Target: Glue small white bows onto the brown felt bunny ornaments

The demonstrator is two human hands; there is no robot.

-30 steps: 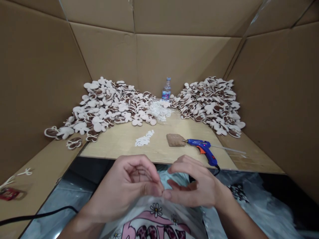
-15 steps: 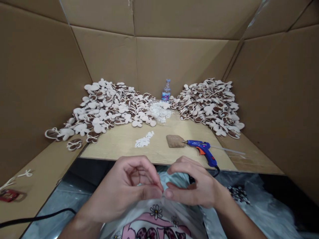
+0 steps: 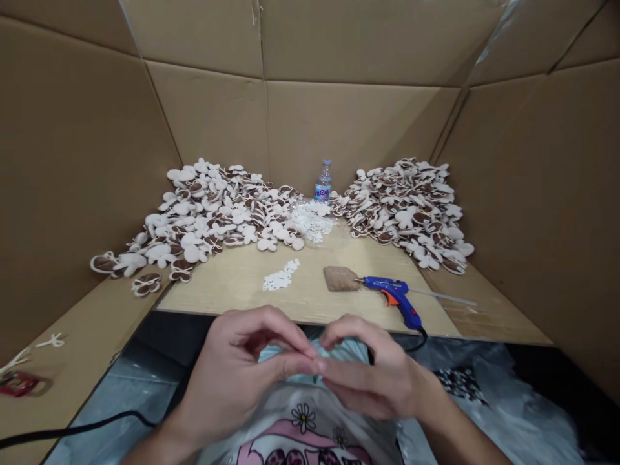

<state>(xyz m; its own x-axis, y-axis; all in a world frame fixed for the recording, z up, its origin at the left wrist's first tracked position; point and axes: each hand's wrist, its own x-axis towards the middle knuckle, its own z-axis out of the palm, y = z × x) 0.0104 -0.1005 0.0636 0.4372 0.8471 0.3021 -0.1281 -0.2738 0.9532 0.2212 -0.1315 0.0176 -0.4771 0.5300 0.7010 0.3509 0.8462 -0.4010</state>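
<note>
My left hand and my right hand meet fingertip to fingertip just below the front edge of the wooden board, above my lap. Both are curled in a pinch; whatever sits between the fingertips is too small to make out. Behind them a blue hot glue gun lies on the board with its nozzle on a brown scrap. A small row of white pieces lies left of that scrap.
Two big heaps of brown-and-white flower-shaped pieces fill the back corners, with a water bottle and a white pile between them. Cardboard walls enclose the space. A black cable runs low left. Clear plastic bags lie on my lap.
The view has dipped slightly. My fingertips have drawn closer together, and the right hand's fingers have flattened toward the left thumb.
</note>
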